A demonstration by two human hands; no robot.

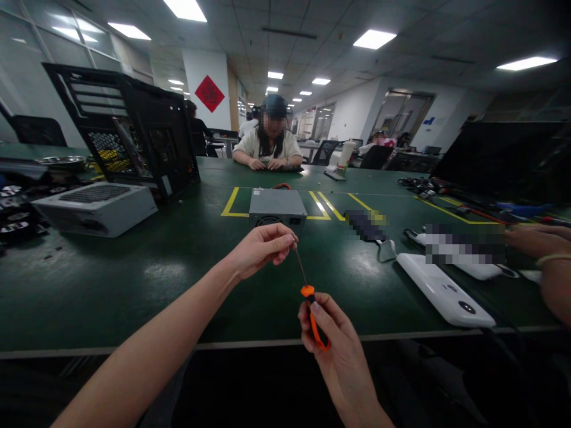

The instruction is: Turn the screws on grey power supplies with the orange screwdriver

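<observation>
My right hand (pixel 332 336) is wrapped around the black and orange handle of a screwdriver (pixel 307 291), whose thin shaft points up and to the left. At the far end of that shaft, my left hand (pixel 267 246) has thumb and forefinger pinched together. Whether they grip the tip itself or a tiny part on it, I cannot tell. Just beyond my left hand sits a grey computer power supply (pixel 277 203), with its fan grille and socket facing me and cables behind it.
At left, an open black computer case (pixel 165 131) stands behind a second power supply (pixel 96 205). Yellow tape marks the green table (pixel 156 297). A white power bank-like device (pixel 441 288) and phone lie right. A person (pixel 267 139) sits opposite; another person's hand (pixel 535 244) reaches in at right.
</observation>
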